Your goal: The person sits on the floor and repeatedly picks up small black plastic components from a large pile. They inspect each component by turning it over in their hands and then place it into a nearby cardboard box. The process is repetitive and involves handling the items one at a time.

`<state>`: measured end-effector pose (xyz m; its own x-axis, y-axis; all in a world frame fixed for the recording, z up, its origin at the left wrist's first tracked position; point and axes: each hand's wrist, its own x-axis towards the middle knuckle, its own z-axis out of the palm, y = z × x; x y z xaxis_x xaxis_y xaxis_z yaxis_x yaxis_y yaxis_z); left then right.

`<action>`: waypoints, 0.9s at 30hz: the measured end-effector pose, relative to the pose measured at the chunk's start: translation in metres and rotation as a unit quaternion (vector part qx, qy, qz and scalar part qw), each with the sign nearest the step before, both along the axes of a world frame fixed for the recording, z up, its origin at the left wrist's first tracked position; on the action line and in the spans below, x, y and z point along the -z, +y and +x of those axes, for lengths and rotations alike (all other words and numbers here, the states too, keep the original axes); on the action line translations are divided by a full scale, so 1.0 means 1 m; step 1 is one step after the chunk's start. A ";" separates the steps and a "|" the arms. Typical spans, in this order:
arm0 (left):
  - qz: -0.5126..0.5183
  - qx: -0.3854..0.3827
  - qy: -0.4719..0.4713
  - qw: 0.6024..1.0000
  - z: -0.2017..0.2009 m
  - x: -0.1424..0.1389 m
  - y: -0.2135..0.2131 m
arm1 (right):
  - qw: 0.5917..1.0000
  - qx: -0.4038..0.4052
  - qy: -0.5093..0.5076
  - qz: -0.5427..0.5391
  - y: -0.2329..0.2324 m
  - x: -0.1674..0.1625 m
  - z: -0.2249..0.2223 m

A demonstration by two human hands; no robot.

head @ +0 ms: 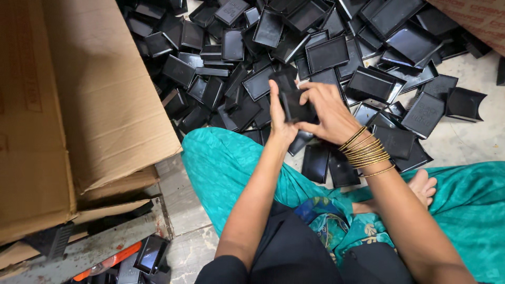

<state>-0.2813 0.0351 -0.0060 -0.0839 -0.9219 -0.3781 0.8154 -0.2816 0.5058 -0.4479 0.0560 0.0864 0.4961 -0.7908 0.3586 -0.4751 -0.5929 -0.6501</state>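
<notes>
Left hand (279,118) and right hand (327,113) met above the lap, fingers of both curled shut around 1 small black plastic tray (295,105), pile of black trays (326,47) just beyond, cardboard box (79,105) at left, teal garment (221,168) below

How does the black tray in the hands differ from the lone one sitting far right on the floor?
The held black tray is gripped between the left hand and right hand, partly hidden by fingers; the lone tray rests untouched on the bare concrete floor. The held one is raised above the pile; the lone one sits at the pile's edge, its open side showing. Both are black, shallow and rectangular.
</notes>
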 end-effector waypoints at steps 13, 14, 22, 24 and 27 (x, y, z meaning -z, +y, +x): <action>-0.198 0.035 -0.192 0.961 -0.021 -0.043 0.014 | 0.950 0.160 -0.145 0.226 -0.001 -0.003 0.004; -0.203 0.039 -0.186 0.961 -0.020 -0.045 0.015 | 0.949 0.157 -0.137 0.239 -0.001 -0.002 0.004; -0.199 0.058 -0.097 0.973 -0.015 -0.054 0.017 | 0.932 0.019 -0.270 0.242 -0.005 0.007 0.004; -0.196 -0.015 -0.169 0.966 -0.011 -0.053 0.010 | 0.887 -0.009 -0.361 0.287 -0.005 0.004 0.004; -0.205 -0.136 -0.358 0.901 0.000 -0.047 0.001 | 0.972 0.146 -0.099 0.156 0.001 -0.002 0.001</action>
